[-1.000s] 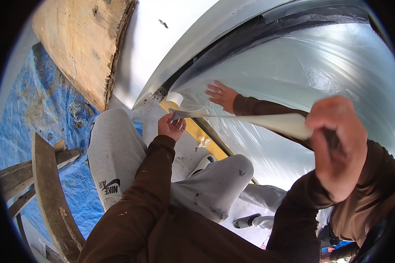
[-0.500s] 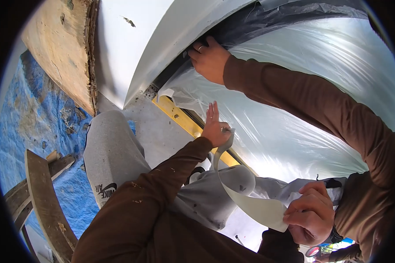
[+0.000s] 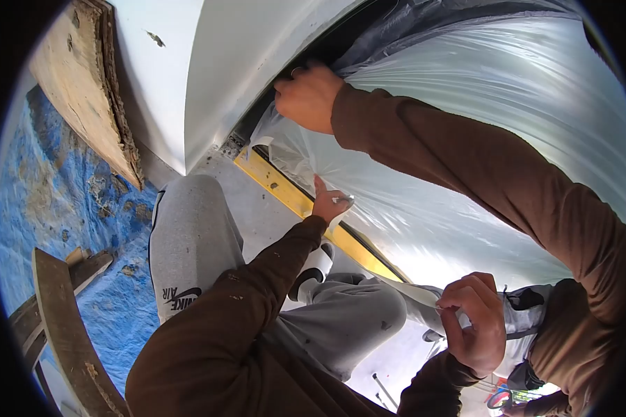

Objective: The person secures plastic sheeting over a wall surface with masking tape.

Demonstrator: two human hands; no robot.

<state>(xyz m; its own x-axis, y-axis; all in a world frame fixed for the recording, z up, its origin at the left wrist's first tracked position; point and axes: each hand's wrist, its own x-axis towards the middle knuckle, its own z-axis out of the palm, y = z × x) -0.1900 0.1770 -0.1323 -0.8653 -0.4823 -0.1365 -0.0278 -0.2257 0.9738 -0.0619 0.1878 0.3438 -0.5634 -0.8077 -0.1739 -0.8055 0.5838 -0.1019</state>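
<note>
A: Film (image 3: 431, 208) first, biggest. Spreads over the right side, wrinkled, dark band along its top edge.
B: Tarp (image 3: 125, 292) next, far left, blue. Then yellow sill (image 3: 285, 195), diagonal along the film's lower edge.
A: Co-worker's hand (image 3: 307, 97) at the dark band, much as half a second ago. Fingertips hidden, can't tell its hold.
B: Wearer's hands?
A: Right hand (image 3: 474, 321), lower right: fingers curled, grip closed, seemingly pinching one end of the tape (image 3: 338, 221). Left hand (image 3: 332, 203), over the sill, just in front of the film: thumb and finger closed on the other end, one finger stuck out.
B: So tape's between them. What changed?
A: Hung in a slack curve half a second ago; now looks drawn straighter, nearer edge-on.
B: Meaning?
A: My read: controlled at both ends, roughly in line with the sill, no stuck-down stretch that I can make out.
</note>
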